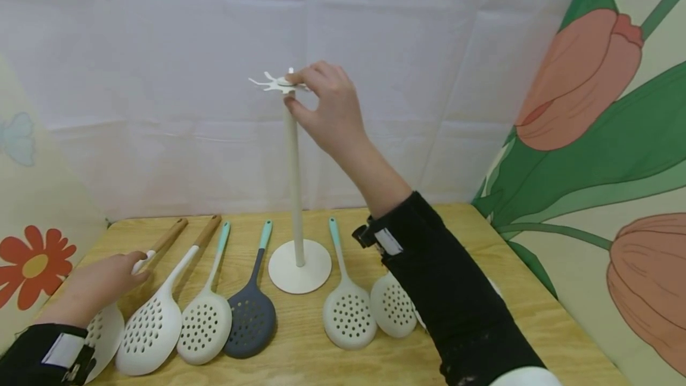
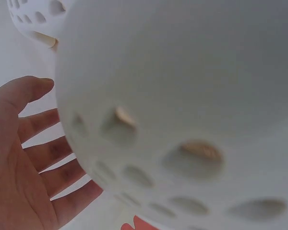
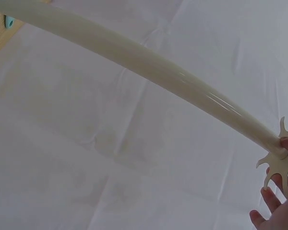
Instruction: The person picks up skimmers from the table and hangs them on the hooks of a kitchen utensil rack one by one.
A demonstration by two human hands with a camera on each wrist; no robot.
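A cream utensil stand rises on a thin pole (image 1: pixel 294 183) from a round base (image 1: pixel 299 267) at the table's middle. My right hand (image 1: pixel 292 91) pinches the spiky hook crown (image 1: pixel 270 83) at its top, index finger above and thumb below. The right wrist view shows the pole (image 3: pixel 149 64), the crown (image 3: pixel 278 165) and my fingertips (image 3: pixel 273 201) on it. My left hand (image 1: pixel 134 268) rests with straight fingers on the handle of the leftmost white skimmer (image 1: pixel 104 329). In the left wrist view that hand (image 2: pixel 29 158) lies open beside the skimmer bowl (image 2: pixel 182 96).
Several perforated skimmers lie in a row on the wooden table (image 1: pixel 300 362): a large white one (image 1: pixel 147 329), a cream one (image 1: pixel 206 323), a dark grey one (image 1: pixel 250 317) and two cream ones (image 1: pixel 348 314) right of the base. White sheeting hangs behind; flowered panels stand at both sides.
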